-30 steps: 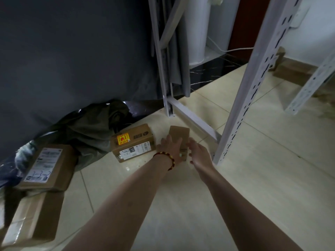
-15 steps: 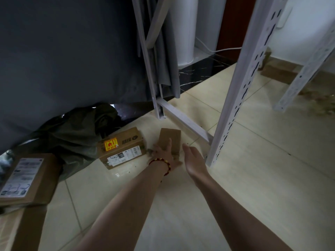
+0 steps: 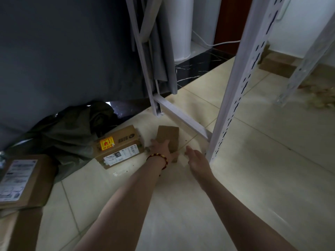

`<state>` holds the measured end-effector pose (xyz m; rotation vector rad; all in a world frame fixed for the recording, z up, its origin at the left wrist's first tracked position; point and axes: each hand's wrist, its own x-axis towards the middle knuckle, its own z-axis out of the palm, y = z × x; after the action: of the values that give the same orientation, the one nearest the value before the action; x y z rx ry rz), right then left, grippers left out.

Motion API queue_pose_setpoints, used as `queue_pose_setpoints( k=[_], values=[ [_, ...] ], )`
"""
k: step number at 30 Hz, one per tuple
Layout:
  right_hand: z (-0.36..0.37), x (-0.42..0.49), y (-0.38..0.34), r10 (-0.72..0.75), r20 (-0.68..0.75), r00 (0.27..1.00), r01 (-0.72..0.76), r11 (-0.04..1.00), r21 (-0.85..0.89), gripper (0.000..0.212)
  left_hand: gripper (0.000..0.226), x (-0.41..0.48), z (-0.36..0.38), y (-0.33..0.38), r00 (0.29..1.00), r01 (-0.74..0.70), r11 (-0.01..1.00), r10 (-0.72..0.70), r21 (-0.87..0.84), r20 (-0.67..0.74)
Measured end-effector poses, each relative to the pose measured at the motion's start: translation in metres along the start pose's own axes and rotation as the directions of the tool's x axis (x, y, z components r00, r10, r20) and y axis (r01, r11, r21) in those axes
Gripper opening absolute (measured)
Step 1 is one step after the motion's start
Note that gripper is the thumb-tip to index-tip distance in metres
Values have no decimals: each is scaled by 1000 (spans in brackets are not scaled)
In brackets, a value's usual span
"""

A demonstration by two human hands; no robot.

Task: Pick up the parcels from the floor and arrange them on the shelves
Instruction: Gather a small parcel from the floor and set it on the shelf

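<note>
- The floor (image 3: 253, 178) is made of pale, shiny tiles. A big grey curtain (image 3: 63, 51) hangs at the back on the left.
- A white shelf post (image 3: 241, 84) with rows of little holes stands on the floor on the right. A low white bar (image 3: 181, 118) runs from its foot back to another post by the curtain.
- A small brown parcel (image 3: 168, 134) lies flat on the floor. It is just in front of the low white bar and close to the foot of the shelf post.
- The left hand (image 3: 162, 148) is on the near end of the small brown parcel. Its fingers bend down over the left edge and the thumb lies across the near end, so it holds the parcel. A red and yellow bead bracelet (image 3: 159, 157) is on that wrist.
- The right hand (image 3: 196, 158) is flat, with its fingers straight and close together. It holds nothing. It is just beside the near right corner of the small brown parcel, and I cannot tell if it touches it.
- A bigger box (image 3: 117, 144) with a yellow and red sticker and a white label lies just left of the small brown parcel.
- A dark green cloth (image 3: 72, 131) is bunched up behind the bigger box, under the curtain's edge.
- A flat box (image 3: 23, 180) with a white label lies far to the left. Another brown box (image 3: 21, 230) is near it in the bottom left corner.
</note>
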<state>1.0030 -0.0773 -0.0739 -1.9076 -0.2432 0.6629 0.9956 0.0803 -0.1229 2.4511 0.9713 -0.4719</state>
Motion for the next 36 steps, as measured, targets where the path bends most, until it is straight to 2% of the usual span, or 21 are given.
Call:
queue_pose_setpoints(
  k=[3,9,13,16,19,21,25,29,32,36],
  values=[
    [3,-2,7,52,-18,998,-52,999,10,52,78,2,-5,9,999,4,1000,-5,-15,-46],
    [-2,-8,7,27,6,1000,-27,1000,-15,42,81,4,0,16,998,41,999,-39,29,-54],
    [-8,-8,6,20,-5,1000,-20,1000,-20,43,107,2,-3,23,992,76,997,-72,34,-102],
    [-12,-10,7,12,-28,1000,-12,1000,8,44,127,-2,-7,25,994,104,994,-102,42,-47],
    [-13,-20,5,6,-29,1000,-5,1000,27,48,122,-8,-3,22,983,178,983,-180,30,37],
    [-14,-29,2,6,-39,999,-4,999,33,55,126,-18,5,18,964,251,968,-249,-12,93],
    [-27,-56,-10,35,-4,999,-35,999,-5,49,125,-63,10,20,961,268,962,-264,-52,80],
    [-47,-100,-51,90,1,996,-90,995,30,52,126,-132,-23,32,957,286,952,-278,-106,85],
    [-61,-136,-95,87,-10,996,-87,996,12,52,105,-184,-62,41,942,334,882,-307,-333,133],
    [-76,-183,-159,78,-29,996,-79,996,-34,46,111,-254,-120,54,941,337,877,-329,-344,82]
  ],
)
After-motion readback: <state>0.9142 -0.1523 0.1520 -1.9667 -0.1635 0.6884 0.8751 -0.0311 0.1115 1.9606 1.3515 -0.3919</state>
